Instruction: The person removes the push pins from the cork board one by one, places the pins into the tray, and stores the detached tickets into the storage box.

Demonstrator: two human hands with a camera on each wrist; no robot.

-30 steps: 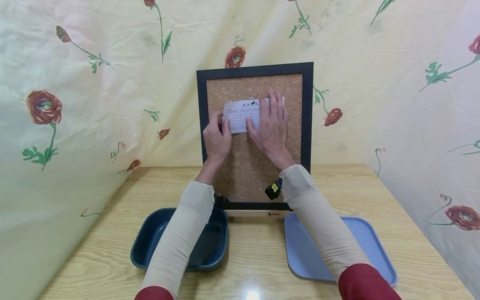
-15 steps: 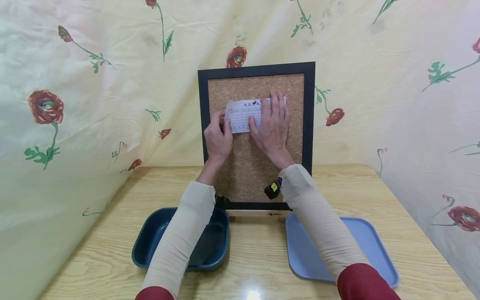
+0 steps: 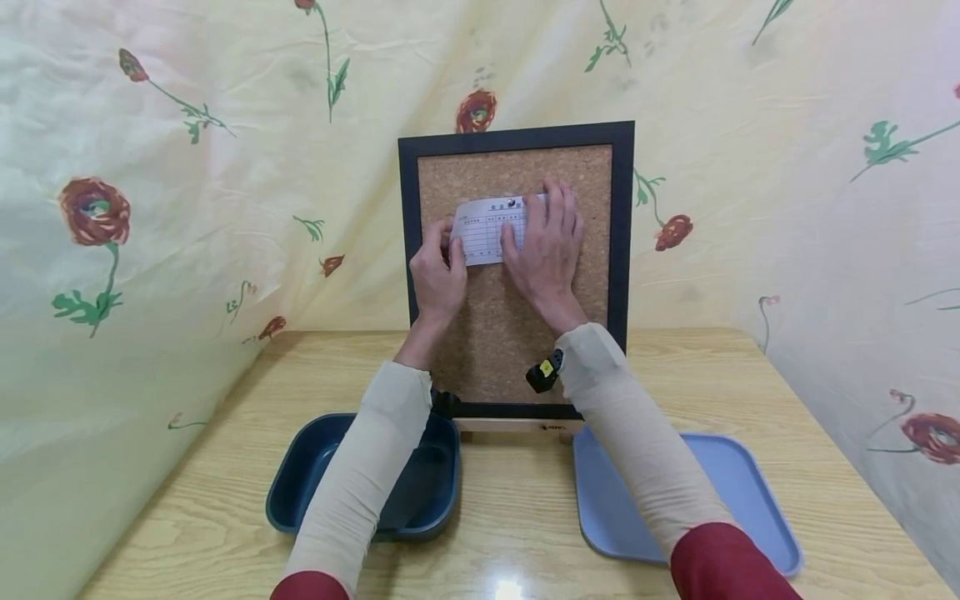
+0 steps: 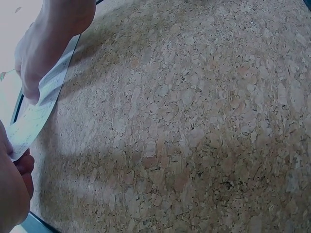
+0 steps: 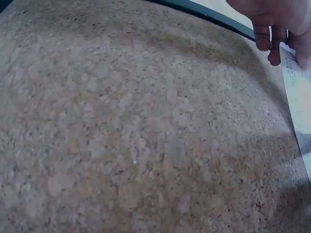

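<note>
A white printed form (image 3: 480,233) lies against a cork board (image 3: 517,333) in a black frame. A small dark pushpin (image 3: 512,203) sits at its top edge. My left hand (image 3: 438,275) pinches the form's left end between thumb and fingers. In the left wrist view the form (image 4: 36,119) bows away from the cork near that end. My right hand (image 3: 549,250) lies over the form's right part with extended fingers, its thumb pressing the printed face. That hand covers the form's right end. In the right wrist view the left hand (image 5: 282,24) grips the form's corner.
On the wooden table, a dark blue basin (image 3: 281,483) stands at the left and a light blue tray (image 3: 750,492) at the right, each partly under a forearm. The board rests on a wooden stand (image 3: 510,426). Floral cloth (image 3: 712,167) hangs behind.
My right thumb has slid slightly up and to the right on the form. The left hand keeps its pinch. The head view has shifted a little.
</note>
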